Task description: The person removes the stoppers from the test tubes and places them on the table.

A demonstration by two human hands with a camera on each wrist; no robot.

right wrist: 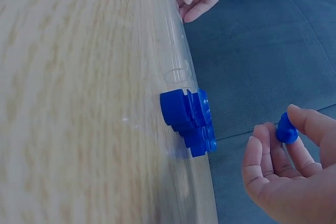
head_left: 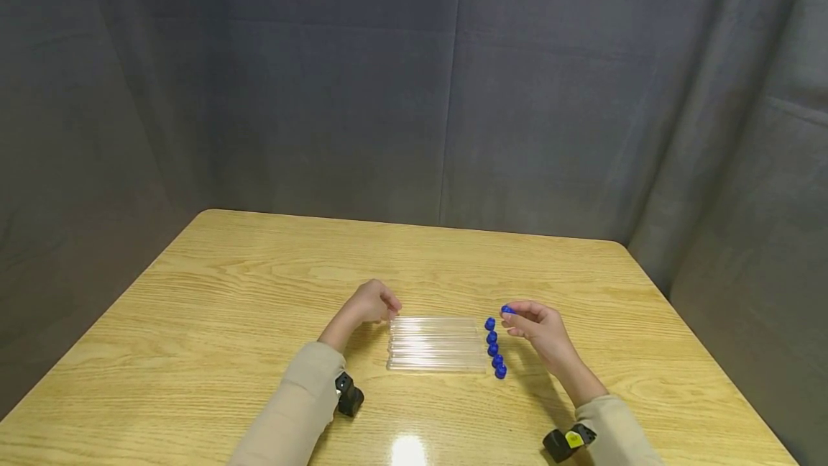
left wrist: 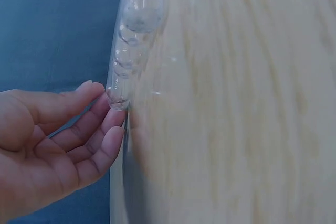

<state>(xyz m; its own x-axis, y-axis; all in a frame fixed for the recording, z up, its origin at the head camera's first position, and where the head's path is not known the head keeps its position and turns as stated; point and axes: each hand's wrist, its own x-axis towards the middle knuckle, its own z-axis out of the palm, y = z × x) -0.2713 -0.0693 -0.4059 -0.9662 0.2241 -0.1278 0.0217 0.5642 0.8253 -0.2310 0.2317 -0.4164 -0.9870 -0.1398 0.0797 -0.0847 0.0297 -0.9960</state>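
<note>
Several clear test tubes (head_left: 436, 344) lie side by side on the table, their rounded closed ends to the left. My left hand (head_left: 371, 302) is at the closed end of the farthest tube (left wrist: 118, 95), thumb and fingertips pinching it. Past the open ends on the right, several blue stoppers (head_left: 493, 349) stand in a row running toward me. My right hand (head_left: 537, 329) pinches another blue stopper (right wrist: 286, 129) between thumb and fingers, held beyond the row and slightly to its right.
The wooden table (head_left: 259, 286) has rounded far corners. Grey curtains (head_left: 336, 121) hang behind it and at both sides. A bright light reflection shows on the tabletop near its front.
</note>
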